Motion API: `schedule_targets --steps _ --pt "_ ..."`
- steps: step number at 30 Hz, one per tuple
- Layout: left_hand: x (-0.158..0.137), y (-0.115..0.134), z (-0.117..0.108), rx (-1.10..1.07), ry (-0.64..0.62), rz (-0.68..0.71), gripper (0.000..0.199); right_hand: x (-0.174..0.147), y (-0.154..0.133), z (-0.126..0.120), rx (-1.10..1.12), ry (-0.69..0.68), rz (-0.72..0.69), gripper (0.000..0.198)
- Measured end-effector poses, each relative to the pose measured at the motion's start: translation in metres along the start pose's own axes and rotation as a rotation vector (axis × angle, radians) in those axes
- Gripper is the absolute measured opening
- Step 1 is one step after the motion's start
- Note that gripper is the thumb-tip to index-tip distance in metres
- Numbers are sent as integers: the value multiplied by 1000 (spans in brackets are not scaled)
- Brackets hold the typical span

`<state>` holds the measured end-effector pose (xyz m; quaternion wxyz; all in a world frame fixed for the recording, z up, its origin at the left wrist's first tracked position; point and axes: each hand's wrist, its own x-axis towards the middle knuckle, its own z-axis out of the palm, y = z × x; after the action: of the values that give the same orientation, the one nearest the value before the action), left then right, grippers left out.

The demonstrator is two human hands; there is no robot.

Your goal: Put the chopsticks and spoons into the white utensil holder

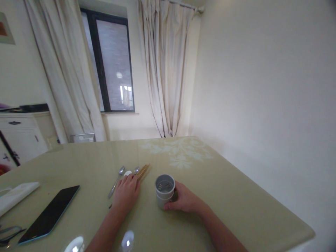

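Observation:
My right hand [185, 198] is closed around the right side of a grey cylindrical utensil holder [165, 196], thumb in front. The holder stands upright on the table, and small holes show in its bottom. To its left, my left hand [127, 191] rests palm down with its fingers curled over a bundle of wooden chopsticks [143, 171]. A metal spoon [115, 181] lies just left of that hand. Beyond the fingertips are a white spoon [127, 173] and a second metal spoon [136, 170], both partly hidden by the hand.
A black tablet [51, 213] lies on the table [236, 196] at left, with a white device [18, 196] and scissors [10, 232] near it. A wall [262, 87] runs along the right. Behind the table are curtains [170, 63] and a window [115, 63].

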<state>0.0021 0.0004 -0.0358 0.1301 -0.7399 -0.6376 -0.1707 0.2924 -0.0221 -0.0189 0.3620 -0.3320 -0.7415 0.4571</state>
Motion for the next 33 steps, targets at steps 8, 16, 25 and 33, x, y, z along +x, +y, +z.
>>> schedule_targets --steps 8,16,25,33 --pt "2 5 -9 -65 -100 -42 25 0 -5 1 -39 -52 -43 81" --pt "1 6 -4 -168 -22 9 21 3 -8 -5 63 -43 -24 118" --pt "-5 54 -14 -822 136 -62 35 26 1 1 145 462 -58 73" --pt "-9 66 -15 -852 86 195 37 41 6 11 295 374 15 53"
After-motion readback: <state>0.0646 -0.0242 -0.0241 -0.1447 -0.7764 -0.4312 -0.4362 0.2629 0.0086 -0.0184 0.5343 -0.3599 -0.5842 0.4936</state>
